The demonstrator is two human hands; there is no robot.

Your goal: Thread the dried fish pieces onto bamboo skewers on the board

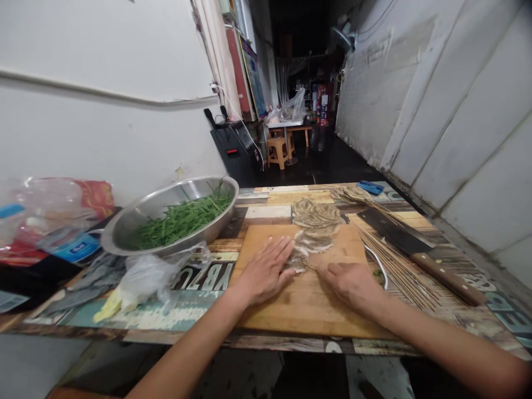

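Note:
On the wooden cutting board (274, 305) a thin, round grey-brown slice (298, 259) lies flat. My left hand (266, 266) rests palm down at its left edge, fingers stretched out and touching it. Pinched in my right hand (349, 282) is a thin bamboo skewer (311, 267), whose tip meets the slice's right side; how far it goes in is hidden. Further slices (318, 213) overlap in a row behind, across the board's far edge. Loose bamboo skewers (403, 271) fan out right of the board.
A cleaver (394, 231) lies at the right, near skewers bearing slices (353, 194) and a blue object (370, 188). To the left stand a steel bowl (120, 244) of cut green stalks (183, 221), a clear plastic bag (149, 274) and a grey cloth (91, 282).

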